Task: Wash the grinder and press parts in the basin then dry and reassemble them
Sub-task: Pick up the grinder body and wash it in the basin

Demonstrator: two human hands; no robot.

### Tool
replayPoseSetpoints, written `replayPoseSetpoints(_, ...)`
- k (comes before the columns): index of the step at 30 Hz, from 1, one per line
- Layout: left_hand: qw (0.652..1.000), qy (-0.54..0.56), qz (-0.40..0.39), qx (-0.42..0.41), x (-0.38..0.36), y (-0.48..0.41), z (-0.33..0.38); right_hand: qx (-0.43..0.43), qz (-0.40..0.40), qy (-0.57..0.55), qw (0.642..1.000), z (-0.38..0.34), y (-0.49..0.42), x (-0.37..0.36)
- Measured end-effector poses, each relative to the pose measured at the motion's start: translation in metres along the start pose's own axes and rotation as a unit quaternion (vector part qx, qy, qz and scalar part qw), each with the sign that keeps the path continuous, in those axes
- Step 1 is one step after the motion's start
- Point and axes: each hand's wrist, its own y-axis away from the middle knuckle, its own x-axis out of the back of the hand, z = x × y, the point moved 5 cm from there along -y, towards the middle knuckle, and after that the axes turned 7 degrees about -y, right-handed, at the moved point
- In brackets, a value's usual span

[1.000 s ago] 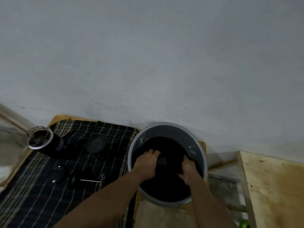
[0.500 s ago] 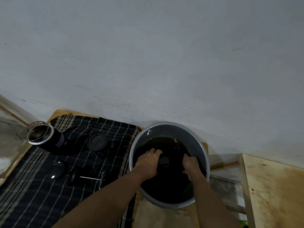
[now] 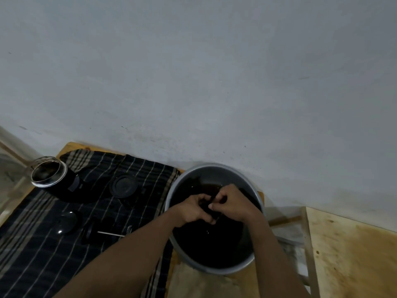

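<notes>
A grey round basin (image 3: 254,190) holds dark water. Above the water, my left hand (image 3: 192,209) and my right hand (image 3: 233,203) meet and both grip one small dark part (image 3: 207,206); its shape is mostly hidden by my fingers. On the striped dark cloth (image 3: 43,254) to the left lie a dark press jar (image 3: 50,176) on its side with its shiny rim facing me, a round black lid (image 3: 123,186), a dark domed cap (image 3: 66,222), and a plunger with a thin metal rod (image 3: 109,234).
The cloth and basin rest on a wooden board (image 3: 71,146) against a grey wall (image 3: 193,82). A second plywood surface (image 3: 354,254) lies lower right, with a gap between it and the basin.
My hands have come together from apart and risen out of the water, now holding the dark part between them. The camera has shifted slightly.
</notes>
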Motion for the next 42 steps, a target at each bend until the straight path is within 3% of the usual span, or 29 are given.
replayPoseSetpoints(3,0.986,0.143,-0.078,0.040,-0.009,0.008,0.006,-0.040,0.017,-0.095,0.995,0.005,0.007,0.009)
replayPoseSetpoints(7,0.962,0.224,-0.103,0.113,-0.008,0.014,0.006,-0.137,0.003,-0.321,0.937,0.023,0.014,-0.010)
replayPoseSetpoints(9,0.970,0.179,-0.080,0.147,-0.004,0.017,0.008,-0.213,0.004,-0.416,0.884,0.038,0.017,-0.033)
replayPoseSetpoints(11,0.981,0.103,-0.030,0.163,0.004,0.022,0.015,-0.282,-0.003,-0.522,0.805,0.046,0.022,-0.058)
replayPoseSetpoints(13,0.990,-0.031,0.015,0.140,0.013,0.028,0.028,-0.316,0.000,-0.599,0.736,0.048,0.027,-0.077)
replayPoseSetpoints(15,0.979,-0.182,0.044,0.081,0.018,0.031,0.035,-0.330,0.013,-0.633,0.700,0.054,0.025,-0.091)
replayPoseSetpoints(17,0.955,-0.293,0.052,-0.010,0.019,0.029,0.041,-0.334,0.029,-0.613,0.716,0.058,0.021,-0.097)
replayPoseSetpoints(19,0.905,-0.416,0.044,-0.069,0.015,0.025,0.040,-0.315,0.038,-0.544,0.777,0.057,0.013,-0.093)
replayPoseSetpoints(21,0.859,-0.506,0.046,-0.063,0.010,0.020,0.035,-0.282,0.040,-0.467,0.837,0.052,0.008,-0.084)
replayPoseSetpoints(23,0.834,-0.545,0.069,-0.047,0.007,0.015,0.032,-0.260,0.034,-0.416,0.870,0.047,0.008,-0.075)
replayPoseSetpoints(26,0.820,-0.563,0.097,-0.038,0.008,0.012,0.024,-0.254,0.063,-0.397,0.880,0.059,0.009,-0.061)
replayPoseSetpoints(28,0.811,-0.577,0.097,-0.026,0.009,0.011,0.014,-0.252,0.125,-0.402,0.871,0.076,0.008,-0.051)
replayPoseSetpoints(33,0.819,-0.565,0.097,-0.014,0.005,0.008,-0.001,-0.326,0.208,-0.462,0.798,0.103,0.007,-0.050)
replayPoseSetpoints(36,0.831,-0.549,0.092,-0.018,0.003,0.005,-0.002,-0.315,0.189,-0.530,0.765,0.091,-0.003,-0.061)
replayPoseSetpoints(38,0.831,-0.547,0.101,-0.013,0.003,0.005,-0.001,-0.290,0.108,-0.535,0.786,0.070,-0.010,-0.069)
replayPoseSetpoints(39,0.830,-0.548,0.104,-0.010,0.003,0.005,-0.001,-0.279,0.073,-0.504,0.814,0.063,-0.013,-0.070)
replayPoseSetpoints(42,0.831,-0.546,0.103,-0.005,0.004,0.007,0.000,-0.264,0.074,-0.415,0.868,0.063,-0.016,-0.058)
